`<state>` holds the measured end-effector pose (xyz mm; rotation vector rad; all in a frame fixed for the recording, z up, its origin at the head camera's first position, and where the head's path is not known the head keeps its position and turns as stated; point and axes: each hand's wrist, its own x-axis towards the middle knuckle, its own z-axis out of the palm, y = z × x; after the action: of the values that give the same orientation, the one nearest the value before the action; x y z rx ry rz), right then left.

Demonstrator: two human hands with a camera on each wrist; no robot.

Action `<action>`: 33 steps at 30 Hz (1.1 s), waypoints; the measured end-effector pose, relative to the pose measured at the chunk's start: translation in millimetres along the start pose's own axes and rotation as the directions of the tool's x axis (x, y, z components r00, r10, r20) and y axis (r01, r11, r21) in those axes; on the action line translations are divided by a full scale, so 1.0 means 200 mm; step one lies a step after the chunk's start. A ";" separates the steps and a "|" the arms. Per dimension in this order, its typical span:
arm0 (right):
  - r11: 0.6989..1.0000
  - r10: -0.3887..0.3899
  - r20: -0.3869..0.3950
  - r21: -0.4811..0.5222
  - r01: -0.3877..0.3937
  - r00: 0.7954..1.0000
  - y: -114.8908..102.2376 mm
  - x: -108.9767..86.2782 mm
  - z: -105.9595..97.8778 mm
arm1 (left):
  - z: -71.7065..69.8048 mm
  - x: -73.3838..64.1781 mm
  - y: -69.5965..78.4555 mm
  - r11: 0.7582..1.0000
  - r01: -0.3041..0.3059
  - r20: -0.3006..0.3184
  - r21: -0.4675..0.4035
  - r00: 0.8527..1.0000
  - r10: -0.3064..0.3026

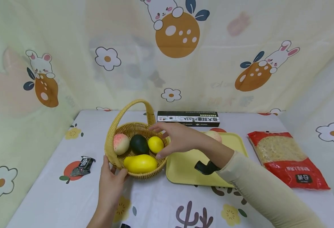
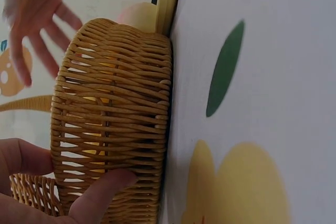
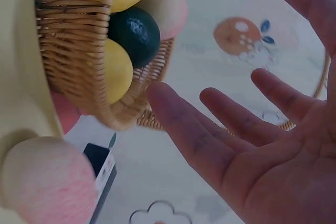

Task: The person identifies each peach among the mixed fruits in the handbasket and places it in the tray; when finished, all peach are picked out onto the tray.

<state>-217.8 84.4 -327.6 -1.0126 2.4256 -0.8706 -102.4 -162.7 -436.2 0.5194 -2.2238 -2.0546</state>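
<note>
A wicker basket (image 1: 134, 126) with an arched handle stands left of the middle of the table. Inside lie a pink-white peach (image 1: 121, 144), a dark green avocado (image 1: 139, 144), a lemon (image 1: 156, 144) and a longer yellow fruit (image 1: 140, 164). My left hand (image 1: 110, 180) grips the basket's near left side, its thumb (image 2: 105, 190) against the weave in the left wrist view. Over the right rim hangs my right hand (image 1: 178, 137), fingers spread and holding nothing. Another peach (image 3: 50, 182) rests on the yellow tray (image 1: 184, 177), partly behind my right arm in the head view.
Behind the basket and tray lies a black-and-white pasta box (image 1: 188, 118). A red bag of pasta (image 1: 290, 158) lies to the right of the tray. Left of the basket is a small black packet (image 1: 83, 166). A printed curtain (image 1: 132, 79) encloses the table's back and sides.
</note>
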 end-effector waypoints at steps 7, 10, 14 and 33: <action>0.991 -0.013 0.082 -0.132 0.024 0.997 -0.11 0.19 0.03 | -0.01 -0.01 0.00 1.000 0.015 -0.018 -0.005 1.000 -0.015; 0.985 -0.037 0.104 -0.162 0.054 0.994 -0.13 0.26 0.07 | -0.01 -0.01 0.00 1.000 0.022 -0.017 -0.009 1.000 -0.023; 0.982 -0.053 0.129 -0.174 0.075 0.990 -0.12 0.36 0.12 | -0.02 0.00 -0.01 1.000 0.009 -0.009 -0.021 1.000 -0.010; 0.979 0.074 0.193 -0.202 -0.035 0.978 -0.19 0.67 0.21 | -0.01 0.02 -0.01 1.000 -0.016 0.014 -0.010 1.000 0.016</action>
<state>-267.0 -51.1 -346.1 -1.0422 2.3891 -0.4901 -104.3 -166.3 -438.3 0.4862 -2.2166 -2.0664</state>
